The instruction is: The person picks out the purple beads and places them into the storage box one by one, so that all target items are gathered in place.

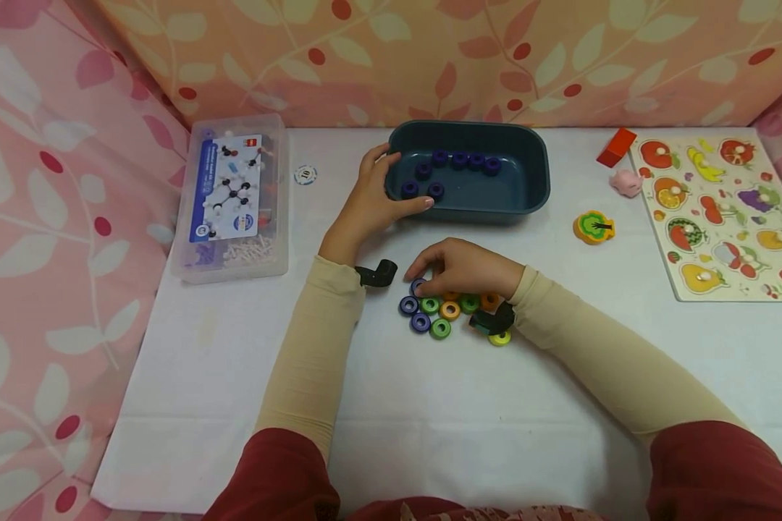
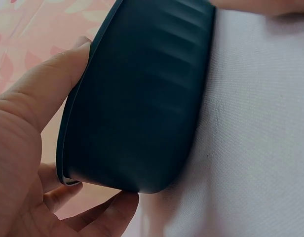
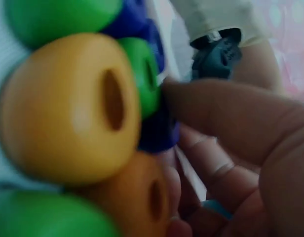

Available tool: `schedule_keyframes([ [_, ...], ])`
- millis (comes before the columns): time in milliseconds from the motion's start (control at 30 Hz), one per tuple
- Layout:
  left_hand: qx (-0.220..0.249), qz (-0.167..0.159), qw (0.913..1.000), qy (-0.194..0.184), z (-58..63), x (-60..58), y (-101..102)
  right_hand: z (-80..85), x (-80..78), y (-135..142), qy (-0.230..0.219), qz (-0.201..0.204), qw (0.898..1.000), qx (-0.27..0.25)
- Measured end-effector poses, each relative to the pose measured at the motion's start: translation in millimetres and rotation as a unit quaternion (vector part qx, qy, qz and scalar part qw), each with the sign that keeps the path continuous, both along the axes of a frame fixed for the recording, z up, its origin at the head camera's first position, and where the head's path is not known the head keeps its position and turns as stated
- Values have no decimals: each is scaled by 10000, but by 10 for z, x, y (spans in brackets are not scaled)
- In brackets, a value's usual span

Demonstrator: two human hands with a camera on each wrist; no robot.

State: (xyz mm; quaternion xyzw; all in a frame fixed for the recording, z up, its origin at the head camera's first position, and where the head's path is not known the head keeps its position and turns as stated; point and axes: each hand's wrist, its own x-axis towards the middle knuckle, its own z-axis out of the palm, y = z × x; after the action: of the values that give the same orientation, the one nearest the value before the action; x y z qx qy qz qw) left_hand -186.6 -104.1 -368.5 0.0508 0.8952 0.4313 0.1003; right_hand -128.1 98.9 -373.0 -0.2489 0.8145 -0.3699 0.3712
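My left hand [image 1: 368, 202] grips the left end of a dark blue-green plastic bin [image 1: 482, 215], its thumb along the front rim. In the left wrist view its fingers curl round the bin's end wall [image 2: 137, 98]. Several purple rings [image 1: 459, 160] lie inside on the bin's floor. In front of the bin, my right hand [image 1: 472, 268] pinches a purple ring [image 1: 418, 286] at the left of a cluster on the table. Beside it are more purple rings [image 1: 420, 323], green rings [image 1: 440, 329], orange rings [image 1: 450, 311] and a yellow ring [image 1: 499, 338], partly hidden under the hand and wrist camera.
A clear box with a molecular model kit label [image 1: 234, 188] stands at the left, near a round chip [image 1: 305, 175]. To the right lie a tree-shaped piece [image 1: 594, 227], a pink pig [image 1: 627, 183], a red block [image 1: 616, 147] and a fruit puzzle board [image 1: 723, 217].
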Motion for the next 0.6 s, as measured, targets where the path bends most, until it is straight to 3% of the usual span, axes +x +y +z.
schedule_keyframes([
  [333,-13,2,10000,47,20,3,11,39,-85,72,-145,-439,9977,496],
  [600,-27,4,10000,70,-12,0,4,0,-111,129,-328,-717,9961,388],
])
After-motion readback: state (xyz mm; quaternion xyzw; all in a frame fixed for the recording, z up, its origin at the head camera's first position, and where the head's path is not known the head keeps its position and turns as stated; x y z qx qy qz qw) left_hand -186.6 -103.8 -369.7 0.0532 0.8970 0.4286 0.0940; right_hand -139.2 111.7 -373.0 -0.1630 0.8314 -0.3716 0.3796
